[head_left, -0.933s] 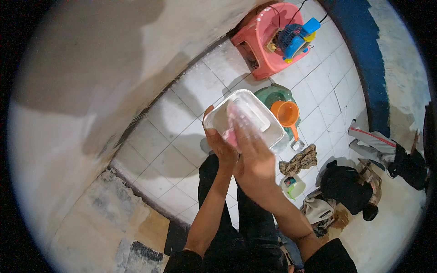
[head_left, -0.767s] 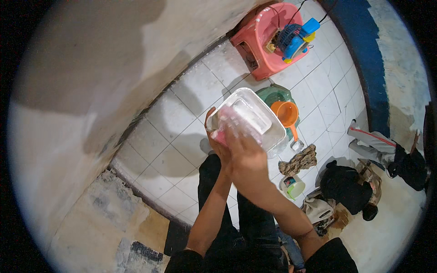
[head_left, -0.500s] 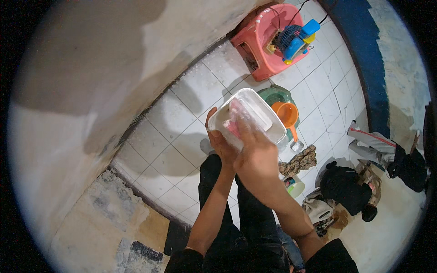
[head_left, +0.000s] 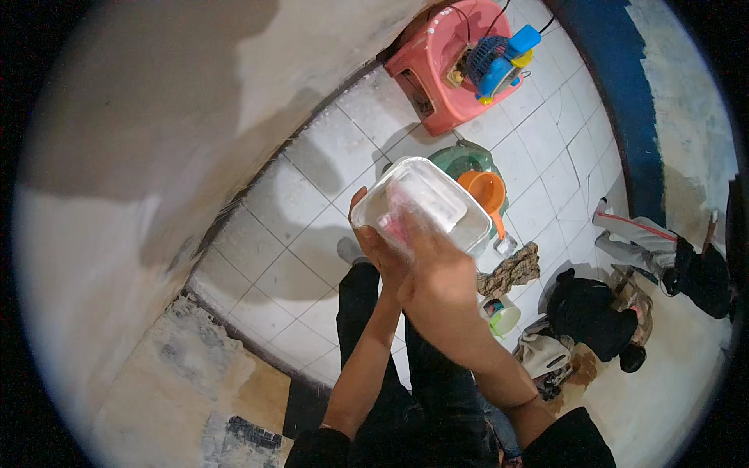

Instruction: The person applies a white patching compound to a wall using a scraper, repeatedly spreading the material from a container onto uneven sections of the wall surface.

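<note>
A white rectangular plastic container is held tilted in front of me, its open top facing up. My left hand is closed round its left side and near corner. My right hand reaches over the near rim, fingers closed on a pink-and-white cloth pressed against the inside. Motion smears the cloth and those fingertips, and the hand hides part of the container. Just beyond the container's right rim are an orange dipper and a green basin, which the container partly covers.
A pink plastic chair bearing a small blue-and-yellow fan stands at the far side. On the right lie a crumpled brown cloth, a pale green cup and dark clothing. A wall runs along the left.
My right hand has shifted slightly with the cloth inside the container. The container has turned and tilted a little in my left hand. The surroundings have slid slightly left in the view.
</note>
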Demonstrator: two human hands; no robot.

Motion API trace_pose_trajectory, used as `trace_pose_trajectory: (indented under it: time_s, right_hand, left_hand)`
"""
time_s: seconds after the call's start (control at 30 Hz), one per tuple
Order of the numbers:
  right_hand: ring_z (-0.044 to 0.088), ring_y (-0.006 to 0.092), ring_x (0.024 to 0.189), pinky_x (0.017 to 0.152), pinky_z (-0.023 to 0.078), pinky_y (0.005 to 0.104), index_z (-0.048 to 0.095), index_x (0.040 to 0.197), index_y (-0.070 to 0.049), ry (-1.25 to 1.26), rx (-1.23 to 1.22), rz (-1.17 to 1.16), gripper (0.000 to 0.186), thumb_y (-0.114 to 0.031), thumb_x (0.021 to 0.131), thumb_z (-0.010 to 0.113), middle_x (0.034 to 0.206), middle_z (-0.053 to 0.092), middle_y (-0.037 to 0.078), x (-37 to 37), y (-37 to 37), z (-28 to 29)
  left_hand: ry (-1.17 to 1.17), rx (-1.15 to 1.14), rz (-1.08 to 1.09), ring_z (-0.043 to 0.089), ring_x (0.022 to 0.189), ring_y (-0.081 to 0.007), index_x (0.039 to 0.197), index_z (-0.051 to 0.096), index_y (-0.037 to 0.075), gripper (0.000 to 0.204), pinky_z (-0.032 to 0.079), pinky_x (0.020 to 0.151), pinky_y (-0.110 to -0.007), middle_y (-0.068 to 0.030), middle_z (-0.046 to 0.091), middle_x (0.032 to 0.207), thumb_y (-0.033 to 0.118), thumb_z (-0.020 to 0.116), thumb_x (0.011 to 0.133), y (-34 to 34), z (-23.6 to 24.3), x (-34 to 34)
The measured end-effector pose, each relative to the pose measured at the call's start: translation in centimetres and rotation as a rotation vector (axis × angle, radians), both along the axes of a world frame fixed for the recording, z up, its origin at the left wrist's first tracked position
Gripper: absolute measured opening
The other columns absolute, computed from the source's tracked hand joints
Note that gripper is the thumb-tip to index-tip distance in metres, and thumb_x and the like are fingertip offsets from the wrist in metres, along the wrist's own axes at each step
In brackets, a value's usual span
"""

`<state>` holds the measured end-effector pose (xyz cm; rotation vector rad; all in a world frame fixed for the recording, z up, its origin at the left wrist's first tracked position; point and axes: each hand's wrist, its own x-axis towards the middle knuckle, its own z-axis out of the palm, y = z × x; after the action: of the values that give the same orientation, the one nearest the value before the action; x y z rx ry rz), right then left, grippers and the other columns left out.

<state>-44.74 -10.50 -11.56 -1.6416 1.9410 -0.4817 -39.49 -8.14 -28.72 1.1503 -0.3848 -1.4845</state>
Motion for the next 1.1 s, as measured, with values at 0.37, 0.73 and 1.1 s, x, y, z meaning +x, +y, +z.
trace_pose_trajectory:
  time_s: [0.37,0.73,1.1]
  right_hand:
    - [0.066,0.0327,0.093,0.083,0.052,0.0413,0.064,0.115,-0.004,0.078,-0.25,0.119,0.047,-0.001,0.069,0.063,0.107,0.066,0.017,-2.6,-1.7,-0.8]
    - [0.062,0.0343,0.108,0.093,0.049,0.0468,0.064,0.118,-0.004,0.007,-0.401,0.118,0.047,-0.009,0.072,0.066,0.119,0.062,0.017,-2.5,-0.6,-2.9]
    - [0.065,0.035,0.099,0.088,0.052,0.0422,0.065,0.114,-0.002,-0.137,-0.342,0.049,0.055,0.014,0.062,0.057,0.108,0.066,0.018,-1.7,-0.5,-2.4]
  left_hand:
    - [0.149,0.05,0.079,0.05,0.118,-0.0238,0.137,0.035,0.005,0.07,0.043,0.1,-0.039,-0.0115,0.046,0.13,0.061,0.035,0.095,0.3,-5.3,1.0]
    - [0.158,0.044,0.137,0.049,0.12,-0.0223,0.136,0.038,0.007,0.07,0.043,0.102,-0.04,-0.0107,0.047,0.131,0.063,0.023,0.097,-3.9,3.5,0.9]
    - [0.251,0.12,0.171,0.046,0.124,-0.0237,0.14,0.035,0.009,0.071,0.038,0.106,-0.04,-0.01,0.043,0.136,0.064,0.023,0.096,-4.7,4.0,1.6]
